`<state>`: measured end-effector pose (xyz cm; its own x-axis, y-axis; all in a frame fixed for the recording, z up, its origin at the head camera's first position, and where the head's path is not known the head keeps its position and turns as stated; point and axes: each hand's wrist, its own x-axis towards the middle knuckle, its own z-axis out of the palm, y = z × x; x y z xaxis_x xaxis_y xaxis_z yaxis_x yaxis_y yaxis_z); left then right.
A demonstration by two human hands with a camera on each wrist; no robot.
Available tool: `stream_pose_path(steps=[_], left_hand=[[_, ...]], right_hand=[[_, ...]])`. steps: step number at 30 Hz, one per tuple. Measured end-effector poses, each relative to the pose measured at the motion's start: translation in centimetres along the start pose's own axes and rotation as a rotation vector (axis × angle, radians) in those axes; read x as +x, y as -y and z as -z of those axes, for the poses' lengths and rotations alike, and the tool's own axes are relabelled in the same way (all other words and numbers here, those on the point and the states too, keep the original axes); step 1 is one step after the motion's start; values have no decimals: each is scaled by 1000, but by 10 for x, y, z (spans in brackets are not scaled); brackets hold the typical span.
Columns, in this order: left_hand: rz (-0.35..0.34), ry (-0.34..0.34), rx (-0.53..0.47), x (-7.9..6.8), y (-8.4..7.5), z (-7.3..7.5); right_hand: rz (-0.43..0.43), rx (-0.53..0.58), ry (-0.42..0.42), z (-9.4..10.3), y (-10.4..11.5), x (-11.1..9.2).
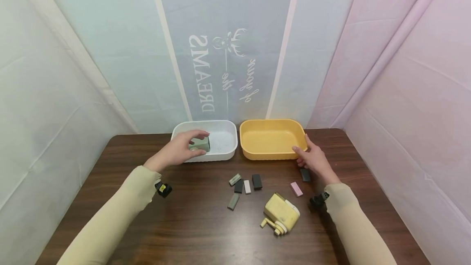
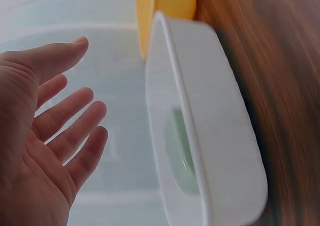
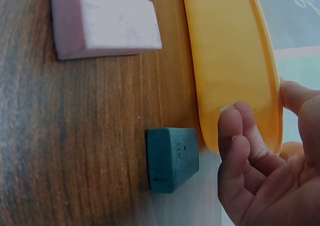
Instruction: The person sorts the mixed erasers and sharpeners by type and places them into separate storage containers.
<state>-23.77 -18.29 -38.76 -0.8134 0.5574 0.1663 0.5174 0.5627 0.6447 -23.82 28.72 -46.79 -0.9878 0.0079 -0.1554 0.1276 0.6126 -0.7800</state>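
My left hand is over the left part of the white bin, fingers spread and holding nothing. A green boxy object lies in that bin below it, partly hidden by the fingers. My right hand grips the front right corner of the yellow bin, thumb at the rim, other fingers outside. Near that hand lie a dark green eraser marked 4B and a pink eraser. A yellow hand-crank pencil sharpener lies closer to me.
Several small erasers cluster mid-table: a black one, a white one, another dark one and two grey-green ones, one of them the lower eraser. Both bins stand against the curtain at the table's back edge.
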Motion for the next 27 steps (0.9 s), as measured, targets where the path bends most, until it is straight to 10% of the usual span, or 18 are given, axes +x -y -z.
stream_pose_path(steps=[13,27], left_hand=[[-147,133,-166,4,-57,-50],[-271,330,-237,13,-75,-130]], right_hand=[[-1,-2,1,-1,-2,1],[3,-1,6,0,-3,3]])
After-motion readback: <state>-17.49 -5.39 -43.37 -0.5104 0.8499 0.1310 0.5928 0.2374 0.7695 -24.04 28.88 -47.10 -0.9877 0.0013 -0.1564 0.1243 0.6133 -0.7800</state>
